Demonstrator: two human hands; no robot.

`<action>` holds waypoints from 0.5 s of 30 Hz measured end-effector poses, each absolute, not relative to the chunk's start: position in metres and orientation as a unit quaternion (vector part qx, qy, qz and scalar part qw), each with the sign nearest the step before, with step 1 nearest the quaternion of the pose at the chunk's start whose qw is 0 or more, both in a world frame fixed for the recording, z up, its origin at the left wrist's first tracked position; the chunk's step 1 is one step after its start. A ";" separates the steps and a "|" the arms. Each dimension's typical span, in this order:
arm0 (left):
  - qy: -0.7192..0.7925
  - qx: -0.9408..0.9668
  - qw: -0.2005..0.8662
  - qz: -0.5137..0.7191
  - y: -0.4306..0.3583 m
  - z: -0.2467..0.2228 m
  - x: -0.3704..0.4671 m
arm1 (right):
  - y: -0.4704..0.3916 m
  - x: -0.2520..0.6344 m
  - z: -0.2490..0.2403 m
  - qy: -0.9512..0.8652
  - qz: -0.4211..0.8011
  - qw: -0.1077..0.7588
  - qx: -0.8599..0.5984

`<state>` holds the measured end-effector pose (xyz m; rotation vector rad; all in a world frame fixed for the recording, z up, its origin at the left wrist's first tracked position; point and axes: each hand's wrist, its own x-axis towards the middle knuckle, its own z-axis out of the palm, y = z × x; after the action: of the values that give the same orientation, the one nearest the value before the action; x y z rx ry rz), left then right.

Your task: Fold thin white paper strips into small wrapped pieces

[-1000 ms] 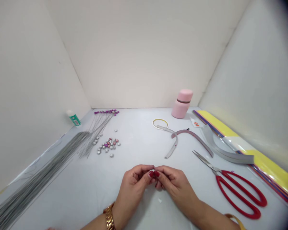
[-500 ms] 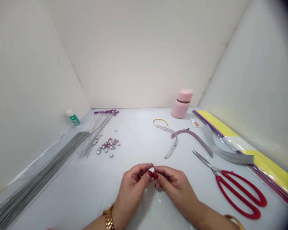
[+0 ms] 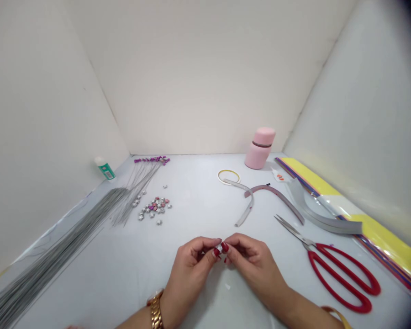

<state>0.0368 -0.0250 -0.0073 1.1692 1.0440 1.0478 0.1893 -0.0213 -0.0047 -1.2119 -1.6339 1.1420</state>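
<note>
Left hand (image 3: 191, 270) and right hand (image 3: 257, 266) meet low in the centre of the frame, fingertips pinched narrow around a small silvery piece (image 3: 220, 248) right between them, neither hand nearer, its long axis too covered to call.

Head-height view, forward and down

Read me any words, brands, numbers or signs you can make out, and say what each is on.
No text can be read.
Green label on the white-capped tube: printed, with a pale patch; too small and blurred.
Small white tag: orange marks; too small to read.
Pink bottle: no lettering visible.
</note>
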 end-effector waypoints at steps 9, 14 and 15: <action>0.448 0.547 0.581 0.404 -0.024 -0.008 0.036 | -0.021 0.197 -0.010 -0.813 0.253 0.302 -0.429; 0.440 0.525 0.604 0.408 -0.024 -0.003 0.036 | -0.020 0.192 -0.008 -0.748 0.355 0.341 -0.446; 0.439 0.519 0.608 0.409 -0.023 -0.001 0.037 | -0.020 0.191 -0.008 -0.717 0.405 0.352 -0.446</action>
<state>0.0366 -0.0235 -0.0015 1.2001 1.0140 0.9457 0.1908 -0.0200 -0.0079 -1.1534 -1.8551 1.0468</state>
